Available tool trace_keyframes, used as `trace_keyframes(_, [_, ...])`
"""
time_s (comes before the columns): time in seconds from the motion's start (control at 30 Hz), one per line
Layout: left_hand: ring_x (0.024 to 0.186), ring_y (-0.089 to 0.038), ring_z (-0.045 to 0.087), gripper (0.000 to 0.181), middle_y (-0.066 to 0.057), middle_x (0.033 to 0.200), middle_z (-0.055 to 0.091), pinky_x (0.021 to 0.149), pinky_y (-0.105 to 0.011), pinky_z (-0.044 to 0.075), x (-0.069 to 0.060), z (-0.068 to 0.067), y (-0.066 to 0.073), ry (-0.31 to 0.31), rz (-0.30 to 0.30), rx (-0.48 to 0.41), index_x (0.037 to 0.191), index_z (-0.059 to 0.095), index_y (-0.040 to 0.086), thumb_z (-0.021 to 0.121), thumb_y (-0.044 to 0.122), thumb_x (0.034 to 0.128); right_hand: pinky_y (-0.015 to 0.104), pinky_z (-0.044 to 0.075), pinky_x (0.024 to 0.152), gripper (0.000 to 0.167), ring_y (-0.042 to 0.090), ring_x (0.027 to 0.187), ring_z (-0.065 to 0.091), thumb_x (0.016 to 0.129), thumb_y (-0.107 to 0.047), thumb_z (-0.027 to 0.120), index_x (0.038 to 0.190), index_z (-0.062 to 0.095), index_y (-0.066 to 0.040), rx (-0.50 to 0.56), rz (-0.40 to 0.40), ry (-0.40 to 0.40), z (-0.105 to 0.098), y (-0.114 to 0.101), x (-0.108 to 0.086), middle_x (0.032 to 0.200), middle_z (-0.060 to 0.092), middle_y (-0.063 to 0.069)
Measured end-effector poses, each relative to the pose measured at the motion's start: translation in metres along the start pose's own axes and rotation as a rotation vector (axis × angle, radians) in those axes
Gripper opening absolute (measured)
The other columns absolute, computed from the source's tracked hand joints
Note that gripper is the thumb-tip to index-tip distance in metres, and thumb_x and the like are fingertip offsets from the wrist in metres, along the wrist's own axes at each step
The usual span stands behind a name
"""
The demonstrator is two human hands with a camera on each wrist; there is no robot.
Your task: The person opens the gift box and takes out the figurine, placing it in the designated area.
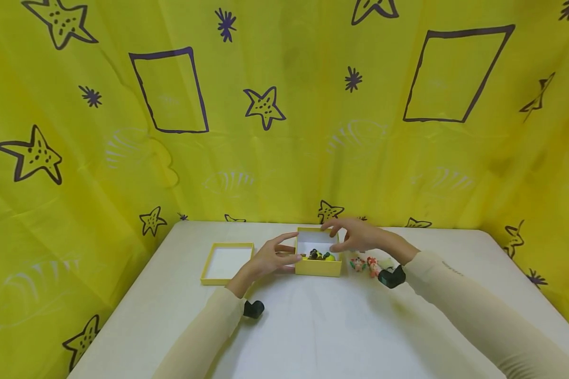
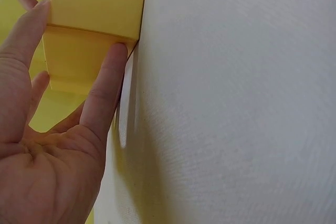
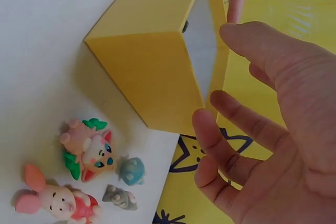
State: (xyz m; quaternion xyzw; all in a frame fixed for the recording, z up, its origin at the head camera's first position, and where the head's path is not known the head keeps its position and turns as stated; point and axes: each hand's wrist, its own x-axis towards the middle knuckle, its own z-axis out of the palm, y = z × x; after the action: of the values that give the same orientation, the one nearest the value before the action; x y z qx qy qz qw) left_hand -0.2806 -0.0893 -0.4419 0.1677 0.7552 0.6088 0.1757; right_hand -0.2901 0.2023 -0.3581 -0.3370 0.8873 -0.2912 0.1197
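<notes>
A yellow box with a white inside stands open-topped, and small dark, yellow and green figures show inside it. My left hand is at its left side; in the left wrist view the fairly straight fingers of that hand touch the yellow wall. Over the right and back rim is my right hand, with fingers apart and slightly bent. The right wrist view has this hand beside the box, nothing visible between thumb and fingers; rim contact is hard to tell.
Left of the box lies a shallow yellow-edged lid, its white inside up. Right of the box are a fox-like figure, a pink-eared figure, a teal piece and a grey one. A yellow curtain hangs behind the table.
</notes>
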Motion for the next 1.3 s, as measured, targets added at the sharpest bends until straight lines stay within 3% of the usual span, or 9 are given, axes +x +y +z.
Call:
trace_keyframes(0.3, [0.116,-0.034,0.065,0.075,-0.026,0.14,0.055,0.087,-0.043,0.062,-0.001,0.001,0.001,0.01,0.004,0.007,0.159,0.041,0.019,0.078,0.017,0.0937,0.037,0.057,0.077,0.061,0.027,0.085,0.066,0.094,-0.021,0.077,0.146,0.05,-0.006,-0.015,0.005,-0.084,0.01,0.004,0.006,0.128,0.063,0.026])
trace_keyframes(1.0, [0.113,-0.03,0.067,0.076,-0.025,0.142,0.053,0.087,-0.042,0.062,-0.001,0.002,0.001,0.0,-0.01,0.009,0.159,0.04,0.021,0.078,0.019,0.0938,0.036,0.057,0.079,0.059,0.019,0.087,0.061,0.091,-0.01,0.079,0.143,0.053,-0.016,-0.21,0.218,-0.209,0.021,-0.005,0.026,0.099,0.066,0.003])
trace_keyframes(1.3, [0.111,-0.029,0.069,0.076,-0.026,0.142,0.053,0.086,-0.042,0.062,-0.001,0.001,0.002,-0.004,-0.006,-0.015,0.159,0.04,0.021,0.079,0.018,0.0931,0.034,0.057,0.077,0.035,0.018,0.087,0.061,0.09,-0.003,0.077,0.122,0.064,-0.009,-0.203,0.219,-0.218,0.023,-0.004,0.03,0.097,0.066,0.004])
